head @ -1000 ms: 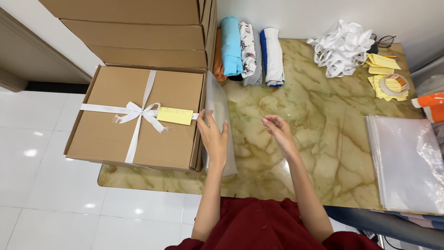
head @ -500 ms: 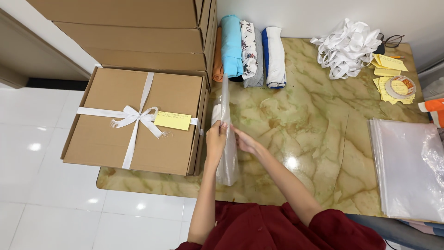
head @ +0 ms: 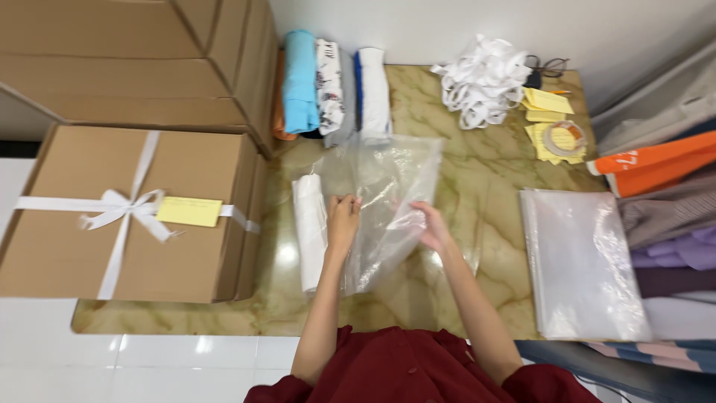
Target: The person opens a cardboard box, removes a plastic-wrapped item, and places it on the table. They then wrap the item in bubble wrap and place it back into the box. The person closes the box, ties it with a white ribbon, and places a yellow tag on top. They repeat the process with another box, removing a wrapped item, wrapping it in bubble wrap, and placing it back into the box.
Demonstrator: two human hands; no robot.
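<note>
Far left there's a flat cardboard box (head: 127,216) tied with a white ribbon (head: 123,213) in a bow, with a yellow tag (head: 189,211) tucked on it. It hangs partly off the edge of the marble-pattern table (head: 485,149). Behind it sit more stacked cardboard boxes (head: 134,60).

Just right of the tied box, a white folded bundle (head: 310,231) lies flat on the table, looks like a roll or stack of something, hard to tell what. At the back edge there's a row of folded clothes (head: 328,86) standing side by side: light blue, a printed white one, and a white one with a blue edge.

Then the hands. The left hand (head: 342,222) has its fingers pinched shut on the left edge of a clear plastic bag (head: 391,201). The right hand (head: 432,227) grips the bag's right side, fingers curled onto the film. The bag is lifted between both hands above the middle of the table, its top end spreading toward the folded clothes and the lower part crumpled between the wrists.

Further right at the back is a heap of white ribbon loops (head: 485,78), then some yellow tags (head: 548,112) with a tape roll (head: 564,138) on top. Below those lies a flat stack of clear bags (head: 582,261). At the far right edge there's piled fabric (head: 671,216) in orange, grey and purple.
</note>
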